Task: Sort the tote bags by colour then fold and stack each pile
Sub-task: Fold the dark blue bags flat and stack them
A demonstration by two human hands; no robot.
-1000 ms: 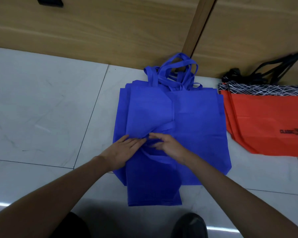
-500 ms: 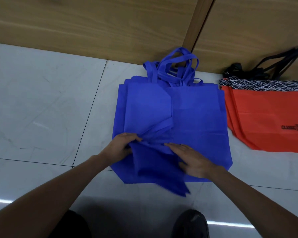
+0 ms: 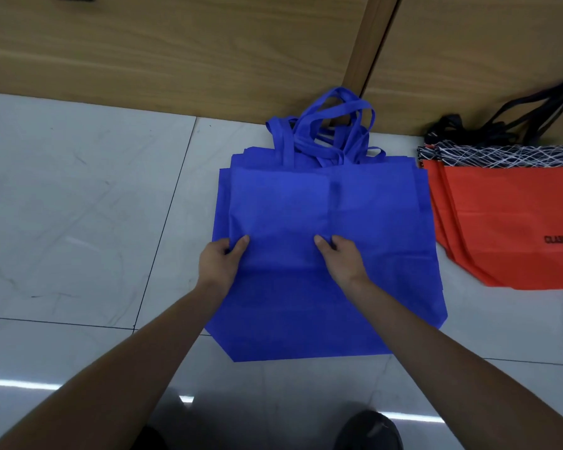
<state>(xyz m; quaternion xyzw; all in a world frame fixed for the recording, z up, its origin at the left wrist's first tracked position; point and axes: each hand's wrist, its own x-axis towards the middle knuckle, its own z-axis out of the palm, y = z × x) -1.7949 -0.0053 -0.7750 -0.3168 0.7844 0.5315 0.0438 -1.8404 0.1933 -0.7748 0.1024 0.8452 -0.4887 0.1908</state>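
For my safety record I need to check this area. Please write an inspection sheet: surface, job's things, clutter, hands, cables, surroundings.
Surface: pale grey marbled floor tiles, dark grout lines.
Job's things: pile of royal-blue non-woven fabric tote bags, handles bunched toward the wall; a folded top blue bag lies on it; pile of orange-red tote bags with black-and-white net-patterned bands and black handles lies to its right.
Clutter: nothing seen.
Hands: left hand and right hand each pinch the folded top blue bag, thumbs on top.
Cables: nothing seen.
Surroundings: light wooden wall panels; dark shoe at the bottom edge.
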